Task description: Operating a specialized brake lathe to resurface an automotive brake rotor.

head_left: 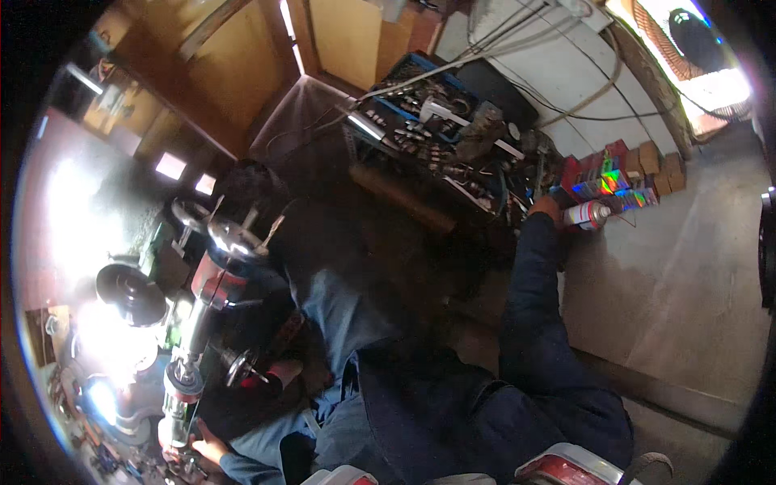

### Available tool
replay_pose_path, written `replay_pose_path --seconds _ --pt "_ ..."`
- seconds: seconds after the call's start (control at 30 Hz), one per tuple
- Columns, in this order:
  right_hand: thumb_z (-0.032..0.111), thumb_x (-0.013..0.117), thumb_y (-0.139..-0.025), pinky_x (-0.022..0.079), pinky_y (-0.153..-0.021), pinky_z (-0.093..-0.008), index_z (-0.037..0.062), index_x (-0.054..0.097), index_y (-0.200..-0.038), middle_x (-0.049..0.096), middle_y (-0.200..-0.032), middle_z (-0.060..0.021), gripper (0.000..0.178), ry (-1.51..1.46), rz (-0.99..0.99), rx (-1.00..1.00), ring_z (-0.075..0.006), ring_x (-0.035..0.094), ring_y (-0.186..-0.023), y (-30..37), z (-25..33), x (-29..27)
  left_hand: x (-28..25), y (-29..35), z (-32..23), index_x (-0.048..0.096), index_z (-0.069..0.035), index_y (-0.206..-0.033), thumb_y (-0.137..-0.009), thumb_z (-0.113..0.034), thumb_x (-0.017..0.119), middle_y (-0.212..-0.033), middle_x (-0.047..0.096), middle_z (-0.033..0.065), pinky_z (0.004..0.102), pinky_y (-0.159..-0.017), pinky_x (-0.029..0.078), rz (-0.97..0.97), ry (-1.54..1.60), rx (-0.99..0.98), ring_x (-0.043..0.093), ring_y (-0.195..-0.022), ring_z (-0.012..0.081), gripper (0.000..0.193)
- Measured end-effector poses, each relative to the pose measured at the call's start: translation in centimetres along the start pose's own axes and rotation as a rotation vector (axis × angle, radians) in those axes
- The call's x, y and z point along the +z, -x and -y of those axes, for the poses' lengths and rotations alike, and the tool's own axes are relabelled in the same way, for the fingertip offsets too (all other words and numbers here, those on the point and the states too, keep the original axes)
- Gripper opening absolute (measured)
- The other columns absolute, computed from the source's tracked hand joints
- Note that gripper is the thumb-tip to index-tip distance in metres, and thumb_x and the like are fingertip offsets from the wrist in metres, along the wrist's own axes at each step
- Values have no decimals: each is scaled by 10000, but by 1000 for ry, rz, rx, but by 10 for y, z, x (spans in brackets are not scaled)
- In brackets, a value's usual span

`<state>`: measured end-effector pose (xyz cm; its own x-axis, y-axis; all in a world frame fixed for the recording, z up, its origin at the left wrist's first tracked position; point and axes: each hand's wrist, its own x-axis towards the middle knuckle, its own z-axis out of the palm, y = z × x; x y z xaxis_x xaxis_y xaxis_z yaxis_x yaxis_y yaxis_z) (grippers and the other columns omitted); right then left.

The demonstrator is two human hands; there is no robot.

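At the lower left, my left hand (210, 445) is beside the lower end of a metalworking machine (185, 380) that looks like a lathe. Its thumb and fingers are apart, close to the bright metal; whether they touch it I cannot tell. My right arm stretches out to the far right, where my right hand (546, 208) is at the edge of a heap of metal tools and parts (485, 149). Its fingers are hidden, so any hold is unseen. Just right of that hand, a white and red spray can (586, 215) lies on its side on the bench.
Small shiny boxes (602, 184) and brown cartons (664, 171) sit beyond the can on the pale bench top (687, 267). A blue-rimmed crate (416, 65) holds metal parts. Handwheels (234, 238) and a dark round lamp shade (129, 293) stand at left. Cables (517, 50) cross above.
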<state>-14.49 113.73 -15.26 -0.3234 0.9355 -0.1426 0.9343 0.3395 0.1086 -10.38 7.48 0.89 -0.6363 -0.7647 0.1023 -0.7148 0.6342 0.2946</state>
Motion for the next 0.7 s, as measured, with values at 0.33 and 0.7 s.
replay_pose_path --seconds 0.33,0.7 --pt "226 533 -1004 497 -921 -521 27 491 -1391 489 -1346 -236 437 -714 -534 -386 -391 580 -1131 239 139 -109 -10 6 25 677 120 -922 -886 -389 645 -910 691 312 497 -785 490 -306 122 -106 639 -807 430 511" --pt "438 608 -957 284 -1181 -458 -15 249 -1539 311 -1532 -323 820 -555 -9 -1150 -486 351 -1400 405 262 -130 -26 84 -30 373 47 -1474 -889 -378 686 -1525 364 288 471 -1156 327 -110 -209 -46 379 -1398 433 788"
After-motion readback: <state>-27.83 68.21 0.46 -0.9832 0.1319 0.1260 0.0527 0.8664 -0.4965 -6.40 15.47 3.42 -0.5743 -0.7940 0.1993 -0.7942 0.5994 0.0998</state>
